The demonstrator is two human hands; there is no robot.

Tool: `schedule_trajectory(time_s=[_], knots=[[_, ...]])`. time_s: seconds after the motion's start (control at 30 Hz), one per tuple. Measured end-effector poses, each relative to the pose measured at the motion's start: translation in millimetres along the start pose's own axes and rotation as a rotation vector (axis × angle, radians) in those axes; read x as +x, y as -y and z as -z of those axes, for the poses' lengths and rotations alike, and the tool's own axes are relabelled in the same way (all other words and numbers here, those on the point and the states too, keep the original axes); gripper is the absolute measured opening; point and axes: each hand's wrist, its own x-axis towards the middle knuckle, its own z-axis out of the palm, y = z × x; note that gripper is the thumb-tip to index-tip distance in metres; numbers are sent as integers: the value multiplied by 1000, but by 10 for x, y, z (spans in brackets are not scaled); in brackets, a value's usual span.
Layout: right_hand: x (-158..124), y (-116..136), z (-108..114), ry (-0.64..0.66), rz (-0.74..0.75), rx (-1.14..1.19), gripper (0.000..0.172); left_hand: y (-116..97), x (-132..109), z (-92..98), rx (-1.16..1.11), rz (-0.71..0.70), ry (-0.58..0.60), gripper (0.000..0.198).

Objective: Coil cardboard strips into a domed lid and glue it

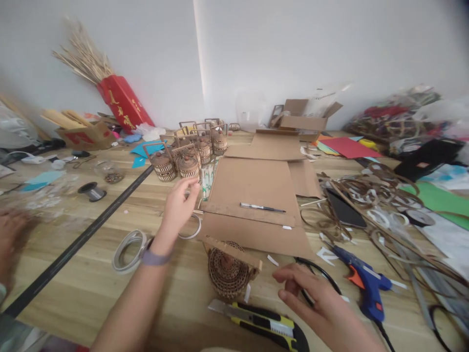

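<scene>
My left hand (180, 203), with a purple band at its wrist, is raised in front of a group of small woven baskets (189, 166). Its thumb and fingertips come close together, and whether anything is between them is too small to tell. A woven basket (227, 269) with a flat bamboo handle stands near the front edge. To its right hovers my right hand (308, 293), fingers loosely curved and apart, holding nothing. Below that basket lies a yellow-and-black utility knife (260, 322). Flat cardboard (256, 183) carries a pen (262, 208) in the middle.
A blue glue gun (366, 283) and a phone (345, 208) lie at the right among brown strips (373, 188). Rolled white strip (130, 252), a wire spool (92, 191) and a long black strip (84, 237) are at the left. Another person's hand (12, 227) rests at the left edge.
</scene>
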Motion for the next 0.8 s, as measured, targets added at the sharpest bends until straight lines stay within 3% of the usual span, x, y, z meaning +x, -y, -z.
schedule_trajectory(time_s=[0.03, 0.07, 0.13, 0.2, 0.33, 0.47, 0.63, 0.8], knots=[[-2, -2, -9, 18, -2, 3, 20, -150, -124, 162, -61, -121, 13, 33], [-4, 1, -16, 36, -2, 4, 21, -292, -245, 316, -176, -364, 51, 34], [-11, 20, -25, 63, -3, -1, 21, -527, -442, 558, -262, -743, 214, 38], [-26, 45, -30, 71, -9, -5, 21, -667, -552, 669, -183, -880, 299, 40], [-79, 56, -39, 74, -14, 6, 21, -717, -577, 593, 19, -899, 411, 16], [-122, 19, -50, 46, -1, 22, 21, -679, -538, 581, 77, -901, 401, 18], [-127, -9, -67, 20, 0, 19, 17, -547, -368, 924, 113, -834, 279, 28], [-101, -87, -133, 1, 60, 55, 17, -195, 19, 1262, 201, -694, 177, 31]])
